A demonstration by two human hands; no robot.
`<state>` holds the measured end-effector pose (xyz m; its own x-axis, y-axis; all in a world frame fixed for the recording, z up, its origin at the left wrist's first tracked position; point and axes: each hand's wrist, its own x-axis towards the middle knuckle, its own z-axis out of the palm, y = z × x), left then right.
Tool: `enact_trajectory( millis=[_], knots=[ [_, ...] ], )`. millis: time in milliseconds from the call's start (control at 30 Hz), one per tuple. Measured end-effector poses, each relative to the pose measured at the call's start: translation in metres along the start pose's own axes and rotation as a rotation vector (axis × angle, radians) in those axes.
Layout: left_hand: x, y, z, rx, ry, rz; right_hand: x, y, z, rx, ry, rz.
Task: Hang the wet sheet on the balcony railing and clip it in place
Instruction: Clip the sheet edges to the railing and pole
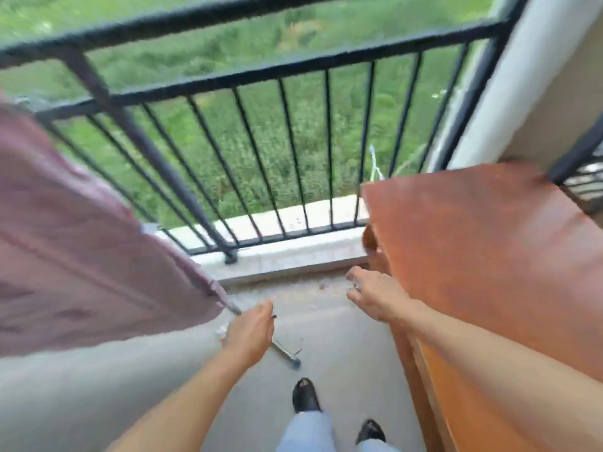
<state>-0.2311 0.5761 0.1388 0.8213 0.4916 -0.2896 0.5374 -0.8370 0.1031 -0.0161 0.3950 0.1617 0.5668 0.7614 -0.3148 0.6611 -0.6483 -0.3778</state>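
Observation:
The mauve sheet (81, 243) hangs over the black balcony railing (248, 76) at the left, and its lower corner reaches down toward the floor. My left hand (251, 332) is just right of that corner, apart from it. Its fingers are curled and I see only its back, so whatever it may hold is hidden. My right hand (375, 296) is low by the front corner of a wooden cabinet (473, 243), fingers apart. A small pale spot shows at its fingers, too blurred to name. No clip is clearly in view.
A metal rod (285, 350) lies on the grey floor under my left hand. The cabinet fills the right side as far as the wall. A pale stone kerb (293, 252) runs under the railing. My two feet stand at the bottom of the view.

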Motion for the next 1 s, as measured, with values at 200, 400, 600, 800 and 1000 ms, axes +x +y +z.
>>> enact_trajectory(
  millis=[200, 400, 600, 800, 1000],
  knots=[
    [-0.087, -0.133, 0.003, -0.133, 0.148, -0.373, 0.040, -0.167, 0.019, -0.142, -0.092, -0.384],
    [-0.172, -0.261, 0.015, -0.182, 0.193, -0.594, 0.058, -0.346, 0.077, -0.267, -0.136, -0.745],
    [-0.263, -0.397, 0.006, -0.251, 0.250, -0.848, 0.069, -0.532, 0.148, -0.332, -0.220, -0.909],
    [-0.337, -0.506, 0.001, -0.282, 0.340, -1.050, 0.092, -0.681, 0.208, -0.345, -0.312, -1.133],
    [-0.366, -0.620, -0.010, -0.279, 0.412, -1.167, 0.143, -0.828, 0.259, -0.414, -0.359, -1.288]
  ],
)
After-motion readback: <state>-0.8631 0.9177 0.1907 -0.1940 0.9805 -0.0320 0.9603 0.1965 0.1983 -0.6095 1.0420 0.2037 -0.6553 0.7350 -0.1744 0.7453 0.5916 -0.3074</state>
